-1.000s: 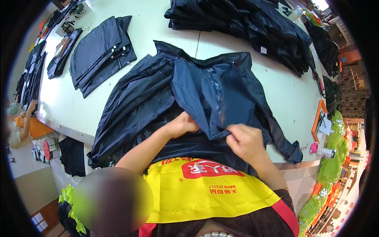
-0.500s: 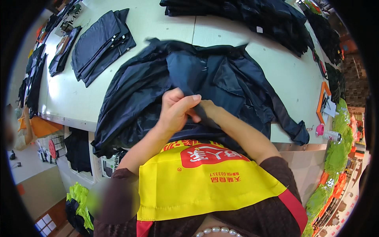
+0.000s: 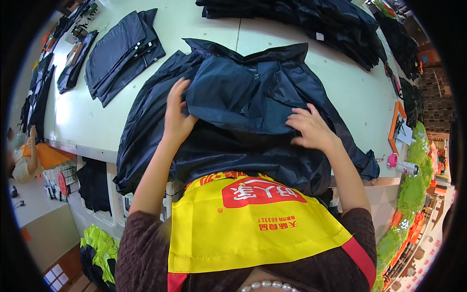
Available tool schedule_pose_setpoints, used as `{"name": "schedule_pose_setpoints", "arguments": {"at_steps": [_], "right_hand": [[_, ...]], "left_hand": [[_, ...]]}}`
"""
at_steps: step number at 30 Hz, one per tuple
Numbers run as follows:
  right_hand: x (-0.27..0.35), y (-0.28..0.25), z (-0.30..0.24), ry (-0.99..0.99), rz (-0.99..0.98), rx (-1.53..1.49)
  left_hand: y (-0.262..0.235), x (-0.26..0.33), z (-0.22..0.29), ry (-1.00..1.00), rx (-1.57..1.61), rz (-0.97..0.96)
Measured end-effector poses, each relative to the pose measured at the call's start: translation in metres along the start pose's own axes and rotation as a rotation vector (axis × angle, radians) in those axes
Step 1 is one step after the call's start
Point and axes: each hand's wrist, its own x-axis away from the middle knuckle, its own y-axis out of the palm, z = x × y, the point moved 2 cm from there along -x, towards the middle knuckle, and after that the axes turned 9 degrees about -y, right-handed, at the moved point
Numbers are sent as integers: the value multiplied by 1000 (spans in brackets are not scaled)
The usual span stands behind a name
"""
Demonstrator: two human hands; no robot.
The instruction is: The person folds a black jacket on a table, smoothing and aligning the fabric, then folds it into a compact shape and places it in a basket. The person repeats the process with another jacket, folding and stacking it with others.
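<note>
A dark navy jacket (image 3: 253,155) lies spread over the near edge of the table, its collar end away from me and a sleeve trailing to the right. Across its upper middle rests a bluer panel (image 3: 224,95), which looks like lining, with a loose lower edge. Beside that panel's left edge is my left hand (image 3: 177,117), fingers up and thumb apart, the thumb close to the cloth. My right hand (image 3: 311,129) is at the panel's lower right edge, its fingers spread and slightly bent over the fabric. I see neither hand gripping the cloth.
Folded dark garments (image 3: 124,53) are stacked at the far left of the pale table (image 3: 189,24), and a longer dark pile (image 3: 301,27) lies along the back. An orange-edged tray (image 3: 396,126) and a pink object (image 3: 393,159) sit at the right. Another person's arm (image 3: 33,151) shows far left.
My hands were together over the middle of the jacket; now they have parted to left and right. The bluer panel lies more spread out, and the collar end stands wider.
</note>
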Motion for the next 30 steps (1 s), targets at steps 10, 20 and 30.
{"name": "schedule_pose_setpoints", "arguments": {"at_steps": [10,20,30], "right_hand": [[26,-17,51,519,379,337],[5,5,58,623,89,216],[-82,87,19,141,397,62]], "left_hand": [[-25,-71,-5,-179,-286,-753],[-14,-81,-94,-214,-19,-210],[15,-65,-58,-305,695,-273]]}}
